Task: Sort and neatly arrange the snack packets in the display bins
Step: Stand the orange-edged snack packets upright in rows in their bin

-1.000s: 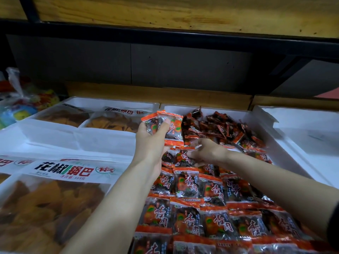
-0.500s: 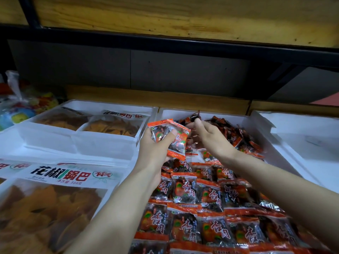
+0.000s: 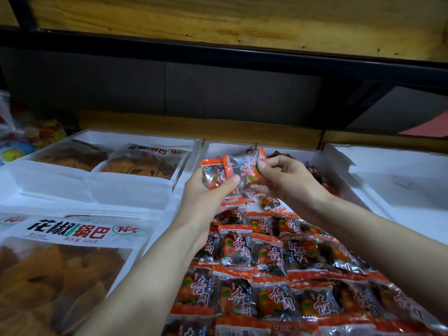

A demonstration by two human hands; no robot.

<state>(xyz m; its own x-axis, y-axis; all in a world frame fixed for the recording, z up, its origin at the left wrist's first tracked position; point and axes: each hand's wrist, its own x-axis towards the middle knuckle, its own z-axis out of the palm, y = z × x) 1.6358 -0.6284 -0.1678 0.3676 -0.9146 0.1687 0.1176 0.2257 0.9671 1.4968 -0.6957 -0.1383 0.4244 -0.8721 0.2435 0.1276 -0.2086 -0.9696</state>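
1. Filling the near left bin, a big clear bag of golden crisps [image 3: 60, 275] lies label up. Two similar bags [image 3: 135, 163] sit in the bin behind it, so that kind seems to be kept on its own.
2. The left hand [image 3: 206, 197] is curled round a small stack of packets [image 3: 215, 177], with the thumb pressed across the front. It is raised over the middle bin, probably to square the stack before laying it down.
3. The right hand [image 3: 286, 180] pinches a single packet [image 3: 253, 169] by its upper end. The packet touches the stack, and I judge it is being added there.
4. Below both hands, the middle bin [image 3: 228, 145] holds the orange-edged snack packets. The neat rows [image 3: 266, 275] overlap face up at the near end, so the labels can be read. A loose heap [image 3: 312, 170] waits at the far end, behind the right hand.
5. Furthest right stands another white bin [image 3: 400, 185].
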